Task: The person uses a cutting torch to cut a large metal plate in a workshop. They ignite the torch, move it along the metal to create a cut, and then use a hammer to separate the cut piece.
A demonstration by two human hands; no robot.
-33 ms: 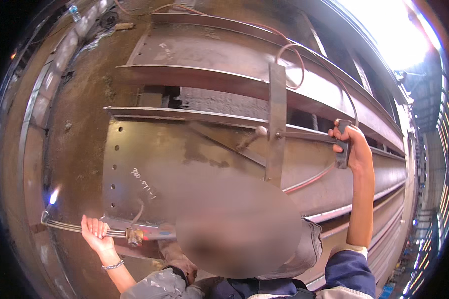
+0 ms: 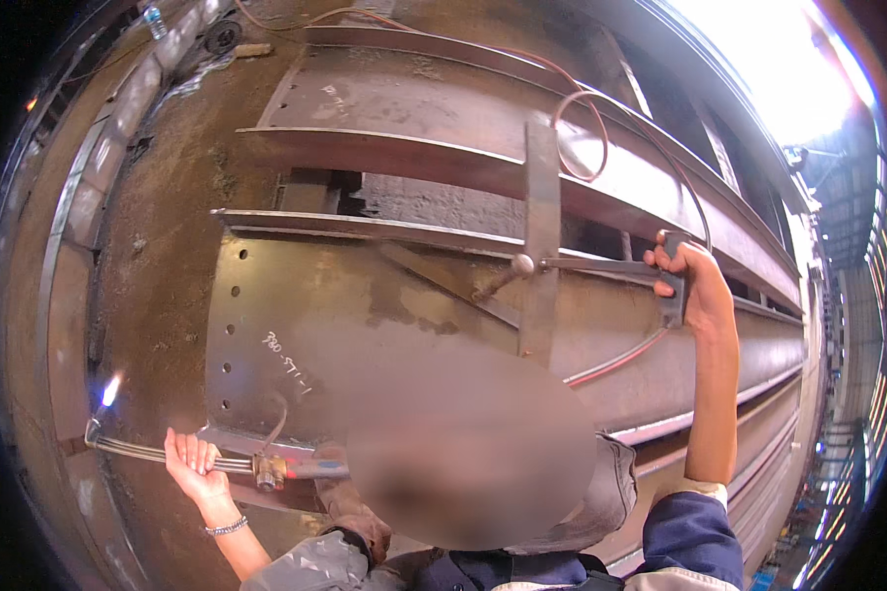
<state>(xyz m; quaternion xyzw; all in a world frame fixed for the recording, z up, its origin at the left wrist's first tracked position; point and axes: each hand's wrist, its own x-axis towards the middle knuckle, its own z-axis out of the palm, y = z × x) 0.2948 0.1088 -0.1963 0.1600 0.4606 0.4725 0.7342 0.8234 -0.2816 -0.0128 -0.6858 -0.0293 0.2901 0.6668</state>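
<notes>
The left hand is gripping a cutting torch around its thin metal tubes, fingers curled over them from above, with a bracelet showing on the wrist. The torch is lying roughly level along the lower left, its brass valve block just to the right of the hand and its bent tip pointing up at the far left. A small blue-white flame is burning at that tip, just off the near end of the beam.

The right hand is reaching out on a straight arm and clenching the grey handle of a long metal rod. The rod is running leftward to a round knob, which is sitting against an upright flat steel bar standing across the beam. A red hose is looping above the bar and trailing away past the right hand.

The big steel beam is lying on its side on the dusty floor, with a row of bolt holes along its near end and chalk marks on its web. A second beam is lying beyond it.
</notes>
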